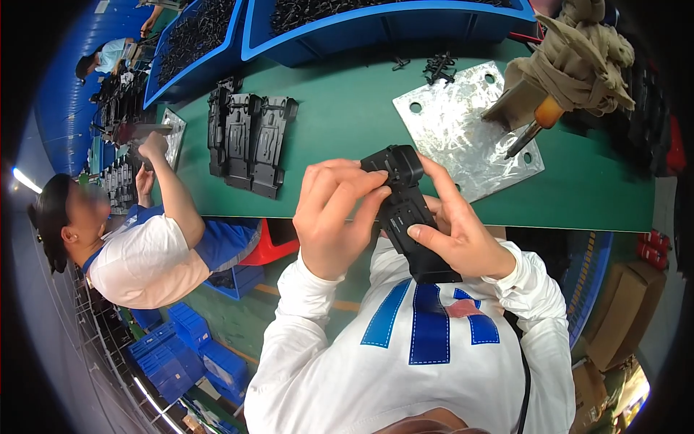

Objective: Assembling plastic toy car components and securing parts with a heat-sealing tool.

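Right hand [466, 235] holds black part [405, 212], left hand [334, 219] touching it.

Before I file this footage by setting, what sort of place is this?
Probably a factory assembly floor: a green worktable, blue plastic bins of small black parts, and a co-worker alongside.

Table [332, 94], green top. Co-worker [148, 264], white-and-blue clothing, at the table's left end. Stool [270, 246], red, at the table's near edge. Crates [165, 362], blue plastic, several, stacked at lower left. Cardboard box [622, 315], brown, at right. Second person [110, 58], pale blue top, far upper left.
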The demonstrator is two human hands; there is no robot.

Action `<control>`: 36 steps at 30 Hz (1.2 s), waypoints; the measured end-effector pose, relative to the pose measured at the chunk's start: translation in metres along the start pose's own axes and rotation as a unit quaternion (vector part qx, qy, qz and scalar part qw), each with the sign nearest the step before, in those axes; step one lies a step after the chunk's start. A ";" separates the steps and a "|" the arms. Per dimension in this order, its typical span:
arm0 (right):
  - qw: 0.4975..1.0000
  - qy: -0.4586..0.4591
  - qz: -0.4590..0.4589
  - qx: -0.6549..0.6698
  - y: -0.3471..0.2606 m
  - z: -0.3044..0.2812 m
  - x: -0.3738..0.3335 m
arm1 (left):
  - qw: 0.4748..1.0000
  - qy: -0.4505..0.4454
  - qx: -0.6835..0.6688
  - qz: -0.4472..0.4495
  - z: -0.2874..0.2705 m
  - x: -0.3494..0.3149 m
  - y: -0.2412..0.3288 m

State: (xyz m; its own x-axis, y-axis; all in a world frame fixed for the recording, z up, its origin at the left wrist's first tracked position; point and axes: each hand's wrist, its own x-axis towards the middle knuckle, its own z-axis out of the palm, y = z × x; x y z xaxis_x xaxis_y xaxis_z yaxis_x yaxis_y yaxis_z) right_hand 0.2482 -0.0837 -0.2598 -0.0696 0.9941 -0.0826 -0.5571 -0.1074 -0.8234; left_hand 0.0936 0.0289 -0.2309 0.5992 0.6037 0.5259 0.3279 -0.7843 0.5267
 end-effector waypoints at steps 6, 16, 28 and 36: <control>0.999 -0.018 0.023 -0.027 -0.005 -0.004 -0.005 | 1.000 0.005 0.004 -0.007 -0.002 -0.002 0.006; 0.996 0.005 -0.030 -0.083 -0.002 -0.002 -0.013 | 0.999 0.015 0.024 0.014 0.001 -0.005 0.012; 0.987 0.006 -0.047 -0.156 -0.006 -0.014 -0.020 | 0.999 -0.007 -0.040 0.014 0.012 -0.001 0.016; 0.994 0.110 -0.023 -0.005 -0.002 -0.010 -0.014 | 0.995 -0.067 0.017 0.067 0.025 -0.005 0.028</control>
State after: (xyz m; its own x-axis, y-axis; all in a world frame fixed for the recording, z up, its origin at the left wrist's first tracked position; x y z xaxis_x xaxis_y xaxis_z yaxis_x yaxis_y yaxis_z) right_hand 0.2588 -0.0972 -0.2626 0.1381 0.9766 -0.1650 -0.5475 -0.0636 -0.8344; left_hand 0.1181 0.0006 -0.2357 0.7310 0.4710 0.4939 0.2625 -0.8621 0.4335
